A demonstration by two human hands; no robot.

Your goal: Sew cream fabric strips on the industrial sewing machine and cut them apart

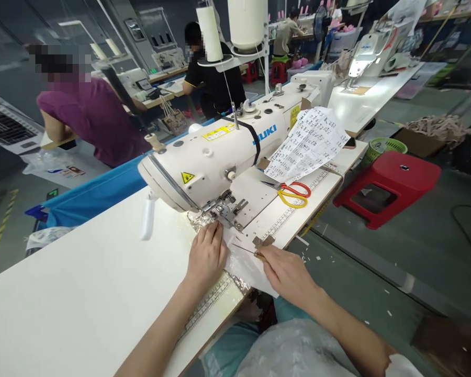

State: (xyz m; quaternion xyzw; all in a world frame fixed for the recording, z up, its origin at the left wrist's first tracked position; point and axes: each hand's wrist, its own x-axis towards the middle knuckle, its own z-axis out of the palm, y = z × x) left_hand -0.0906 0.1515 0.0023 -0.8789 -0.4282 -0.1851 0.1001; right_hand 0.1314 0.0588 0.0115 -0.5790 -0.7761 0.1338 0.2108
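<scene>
My left hand (207, 254) lies flat, fingers together, on a shiny silvery-white fabric (243, 267) just in front of the presser foot (224, 212) of a white JUKI sewing machine (223, 152). My right hand (286, 272) is closed in a pinch on a thin pointed metal tool (246, 250) whose tip points toward the needle area, resting on the fabric's right side. The fabric runs off the table edge toward my lap.
Red-and-yellow scissors (294, 192) and a printed paper sheet (308, 142) lie on the table (82, 283) right of the machine. A red stool (390, 186) and green basket (384, 147) stand on the floor at right. Two other people work at benches behind.
</scene>
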